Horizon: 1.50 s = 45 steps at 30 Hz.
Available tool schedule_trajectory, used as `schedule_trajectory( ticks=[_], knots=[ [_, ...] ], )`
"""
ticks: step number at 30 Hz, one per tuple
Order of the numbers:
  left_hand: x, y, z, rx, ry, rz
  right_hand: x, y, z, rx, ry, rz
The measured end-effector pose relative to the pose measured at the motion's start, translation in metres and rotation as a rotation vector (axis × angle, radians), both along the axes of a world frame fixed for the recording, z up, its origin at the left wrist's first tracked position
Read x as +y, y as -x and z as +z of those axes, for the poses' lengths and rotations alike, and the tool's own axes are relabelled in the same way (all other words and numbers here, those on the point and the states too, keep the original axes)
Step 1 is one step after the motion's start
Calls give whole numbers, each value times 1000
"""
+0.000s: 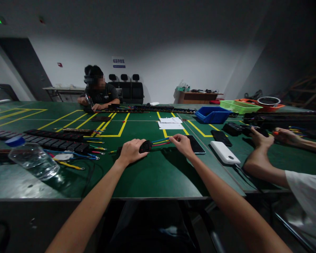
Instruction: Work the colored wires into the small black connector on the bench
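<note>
Black block (145, 146) crosswise, wires (160, 141) rightward, left grip (132, 151) clamping block, right grip (183, 144) pinching wires

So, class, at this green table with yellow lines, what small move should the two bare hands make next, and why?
Probably the right hand should gently straighten the thin blue, yellow and red wires: it seems to pinch at their far ends, while the left hand grips the black block they extend from.
</note>
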<state>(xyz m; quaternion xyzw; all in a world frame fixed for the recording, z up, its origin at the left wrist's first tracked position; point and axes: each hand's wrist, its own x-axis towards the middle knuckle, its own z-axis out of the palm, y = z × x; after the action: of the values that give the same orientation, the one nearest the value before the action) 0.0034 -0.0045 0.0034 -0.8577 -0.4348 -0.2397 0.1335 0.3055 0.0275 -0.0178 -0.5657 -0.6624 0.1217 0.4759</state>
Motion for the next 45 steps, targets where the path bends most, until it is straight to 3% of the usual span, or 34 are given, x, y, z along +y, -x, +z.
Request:
schedule_trajectory(
  ticks=[6,12,21,25,32,45],
  knots=[
    [0,0,0,9,6,4,0,0,0,56,17,2],
    [-1,1,1,33,-6,21,-3,3,8,221,-13,107],
    [-2,2,3,24,13,21,-13,8,18,454,207,278],
    [-2,3,4,15,21,16,-10,8,14,401,235,251],
    [-3,1,5,30,26,9,-1,2,3,137,88,100],
    [-4,-1,4,36,29,5,5,3,-6,-28,42,77]
  ],
)
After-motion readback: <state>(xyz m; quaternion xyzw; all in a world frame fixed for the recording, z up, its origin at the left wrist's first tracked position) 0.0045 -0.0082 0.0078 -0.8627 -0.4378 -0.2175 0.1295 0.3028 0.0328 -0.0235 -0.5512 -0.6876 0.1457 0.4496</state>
